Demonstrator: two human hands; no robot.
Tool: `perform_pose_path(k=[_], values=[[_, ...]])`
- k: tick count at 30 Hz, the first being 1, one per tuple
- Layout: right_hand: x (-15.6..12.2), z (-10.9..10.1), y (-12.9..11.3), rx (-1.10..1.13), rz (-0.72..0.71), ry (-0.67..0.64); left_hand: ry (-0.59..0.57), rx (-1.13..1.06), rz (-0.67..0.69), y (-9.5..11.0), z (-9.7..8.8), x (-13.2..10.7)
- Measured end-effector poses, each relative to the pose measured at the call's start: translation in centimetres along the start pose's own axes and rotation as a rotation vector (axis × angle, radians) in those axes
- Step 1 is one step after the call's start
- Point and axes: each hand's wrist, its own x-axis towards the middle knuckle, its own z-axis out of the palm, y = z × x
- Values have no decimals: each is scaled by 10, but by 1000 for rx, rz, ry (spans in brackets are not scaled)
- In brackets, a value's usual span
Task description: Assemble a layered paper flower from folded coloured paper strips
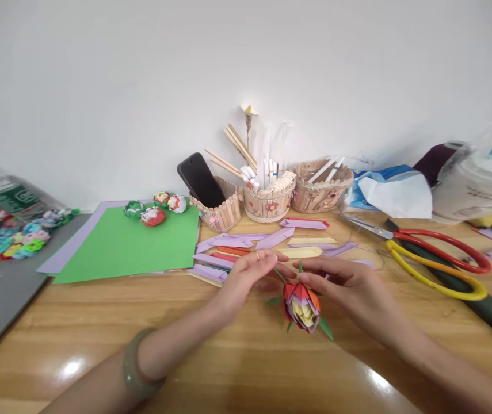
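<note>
Right-hand grip [351,282] pinches one green pointed paper leaf [300,267]; left-hand grip [248,273] just left, pinch can't tell. One red-orange, lilac and yellow folded-paper flower [301,307] sits just below and between grips, long axis slanting, open yellow end pointing down toward person. Three wooden-stick baskets [269,207] beyond grips.
</note>
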Motion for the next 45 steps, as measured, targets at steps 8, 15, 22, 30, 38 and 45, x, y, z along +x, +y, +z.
perform_pose_path(k=[8,15,22,30,38,45], values=[[-4,7,11,-185,-145,31,-142,278,15,-7,-2,5],[-7,8,10,-287,-59,96,-4,252,3,-8,3,2],[-3,5,7,-10,62,2,90,171,39,-8,5,1],[1,0,-1,239,92,-145,-19,-69,-79,-1,3,-1],[1,2,0,230,130,-140,-6,-61,-73,-2,2,-1],[1,4,-1,207,166,-128,-22,-28,-82,-2,2,1]])
